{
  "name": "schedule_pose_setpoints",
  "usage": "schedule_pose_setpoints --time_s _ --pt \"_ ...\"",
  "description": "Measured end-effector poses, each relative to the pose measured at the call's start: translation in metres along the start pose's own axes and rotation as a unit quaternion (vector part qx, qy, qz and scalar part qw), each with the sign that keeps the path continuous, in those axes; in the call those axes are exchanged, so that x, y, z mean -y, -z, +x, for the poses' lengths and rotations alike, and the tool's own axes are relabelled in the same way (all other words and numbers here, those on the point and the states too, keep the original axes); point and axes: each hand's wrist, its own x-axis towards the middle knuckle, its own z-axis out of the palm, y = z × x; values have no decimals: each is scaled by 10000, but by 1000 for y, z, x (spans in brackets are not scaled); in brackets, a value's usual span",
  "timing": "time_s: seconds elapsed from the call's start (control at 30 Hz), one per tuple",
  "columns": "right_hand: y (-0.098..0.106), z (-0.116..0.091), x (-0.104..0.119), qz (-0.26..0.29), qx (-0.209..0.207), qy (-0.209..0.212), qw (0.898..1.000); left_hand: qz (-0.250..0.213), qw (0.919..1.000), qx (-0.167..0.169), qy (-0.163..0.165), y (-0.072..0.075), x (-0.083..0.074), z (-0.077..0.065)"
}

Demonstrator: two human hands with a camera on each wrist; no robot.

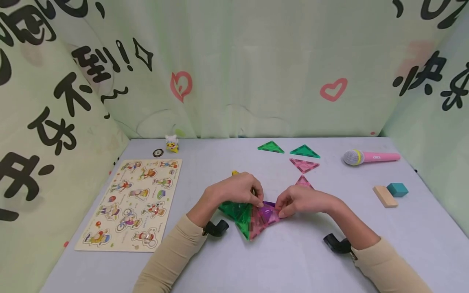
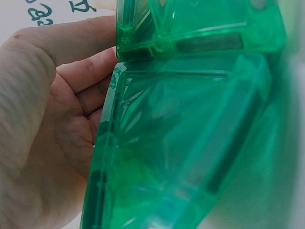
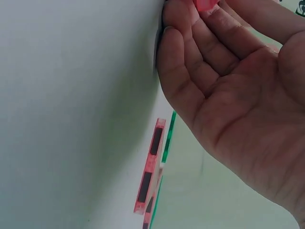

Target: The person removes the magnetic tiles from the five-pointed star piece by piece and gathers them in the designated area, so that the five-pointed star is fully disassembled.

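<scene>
Translucent magnetic tiles stand joined at the table's middle: green tiles [image 1: 239, 219] on the left, a pink tile [image 1: 257, 224] beside them, and purple tile [image 1: 267, 212] and pink at the right. My left hand [image 1: 238, 188] pinches the top of this group with thumb and fingertips; in the left wrist view green tiles [image 2: 181, 129] fill the space next to the palm. With curled fingers and thumb, my right hand [image 1: 305, 200] pinches the group's right corner. A bit of pink tile [image 3: 206, 4] shows at its fingertips in the right wrist view. My hands hide part of the group.
Loose triangular tiles lie behind my right hand: green tile [image 1: 271, 147], green tile [image 1: 305, 151], pink tile [image 1: 304, 165] and another pink tile [image 1: 304, 181]. A puzzle board [image 1: 137, 203] lies left; a pink microphone [image 1: 377, 157], wooden block [image 1: 385, 196] and teal block [image 1: 397, 190] are right.
</scene>
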Motion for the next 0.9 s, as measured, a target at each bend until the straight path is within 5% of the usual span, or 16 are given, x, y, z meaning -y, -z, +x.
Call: schedule_pose_setpoints --time_s 0.9 --pt "-1 -8 7 295 -108 -95 9995 196 9998 42 -67 1 -3 -2"
